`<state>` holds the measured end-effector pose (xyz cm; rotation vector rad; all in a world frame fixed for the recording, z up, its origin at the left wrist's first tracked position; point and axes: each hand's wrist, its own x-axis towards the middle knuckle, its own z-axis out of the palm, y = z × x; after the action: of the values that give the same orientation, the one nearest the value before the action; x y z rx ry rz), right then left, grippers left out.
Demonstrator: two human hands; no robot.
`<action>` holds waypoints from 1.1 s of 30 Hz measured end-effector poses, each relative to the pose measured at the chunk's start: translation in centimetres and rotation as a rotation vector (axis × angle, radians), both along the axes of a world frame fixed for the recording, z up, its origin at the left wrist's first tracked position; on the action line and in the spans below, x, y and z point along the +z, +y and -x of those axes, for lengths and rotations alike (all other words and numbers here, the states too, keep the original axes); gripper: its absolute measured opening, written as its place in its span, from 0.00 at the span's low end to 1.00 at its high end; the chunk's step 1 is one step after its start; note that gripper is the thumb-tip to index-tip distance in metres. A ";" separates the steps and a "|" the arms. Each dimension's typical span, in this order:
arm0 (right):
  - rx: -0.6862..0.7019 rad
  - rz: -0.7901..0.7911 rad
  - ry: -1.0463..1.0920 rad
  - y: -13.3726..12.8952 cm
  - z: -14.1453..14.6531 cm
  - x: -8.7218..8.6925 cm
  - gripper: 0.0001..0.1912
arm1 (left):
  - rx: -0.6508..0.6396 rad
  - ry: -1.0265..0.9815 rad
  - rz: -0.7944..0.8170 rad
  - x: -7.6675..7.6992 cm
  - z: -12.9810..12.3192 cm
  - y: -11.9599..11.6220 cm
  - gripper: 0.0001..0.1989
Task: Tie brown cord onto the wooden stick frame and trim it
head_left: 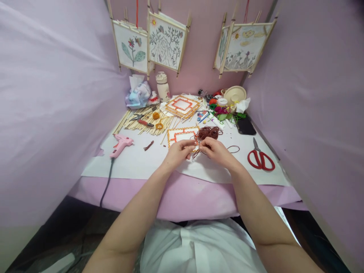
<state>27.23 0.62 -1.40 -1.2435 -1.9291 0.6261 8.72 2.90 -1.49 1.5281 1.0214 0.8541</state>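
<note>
Both hands meet over the front middle of the table. My right hand (213, 148) is closed, its fingers pinching brown cord close to a tangled bundle of brown cord (209, 132). Facing it, my left hand (181, 152) has its fingers curled together at the same cord; the exact grip is partly hidden. A small loop of the cord hangs between the fingertips, and a loose end (234, 148) lies to the right. Partly beneath my hands lies a white square panel (182, 133) edged with orange and yellow cord.
A pink glue gun (121, 145) lies left, its cable over the table edge. Red-handled scissors (261, 158) and a black phone (245, 124) lie right. Behind are bamboo sticks (136, 127), pliers (145, 123), a bottle (163, 87) and coloured yarn (221, 110). Paper lanterns (167, 41) hang above.
</note>
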 end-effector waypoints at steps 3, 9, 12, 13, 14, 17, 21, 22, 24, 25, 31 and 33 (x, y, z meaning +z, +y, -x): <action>-0.001 -0.022 -0.010 0.0 0.2 -0.2 0.09 | -0.056 -0.014 -0.037 -1.1 -1.0 -0.5 0.18; -0.031 -0.006 -0.005 0.0 0.2 -0.1 0.08 | 0.088 0.026 -0.145 -2.4 -2.1 -1.3 0.10; -0.037 -0.001 0.008 0.0 0.2 -0.1 0.08 | 0.129 0.065 -0.226 -2.2 -2.0 -1.6 0.08; -0.037 -0.002 0.013 0.1 0.2 -0.1 0.08 | 0.137 0.104 -0.278 -2.1 -2.0 -1.7 0.07; -0.039 -0.003 0.016 0.1 0.2 -0.2 0.08 | 0.144 0.155 -0.339 -2.0 -1.9 -1.7 0.07; -0.049 -0.003 0.012 0.2 0.3 -0.5 0.09 | 0.138 0.339 -0.514 -1.8 -1.8 -1.8 0.09; -0.064 0.011 -0.007 0.3 0.3 -0.9 0.08 | 0.089 0.517 -0.639 -2.0 -1.7 -1.7 0.11; -0.068 0.015 -0.007 0.3 0.4 -0.9 0.08 | 0.083 0.536 -0.658 -2.0 -1.7 -1.7 0.11; -0.076 0.022 0.013 0.3 0.4 -0.9 0.09 | 0.096 0.526 -0.672 -2.0 -1.7 -1.7 0.12; -0.076 0.031 0.035 0.2 0.5 -0.9 0.08 | 0.115 0.492 -0.659 -1.9 -1.6 -1.7 0.12; -0.114 0.119 0.195 -0.1 0.6 -0.1 0.12 | 0.268 0.131 -0.323 -1.1 -1.2 -1.1 0.09; -0.125 0.101 0.220 -0.3 0.6 0.1 0.10 | 0.309 0.053 -0.259 -1.0 -1.1 -0.8 0.09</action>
<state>26.59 0.36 -1.31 -1.2890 -1.6439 0.7697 9.78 2.14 -2.53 1.6385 1.2438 1.2049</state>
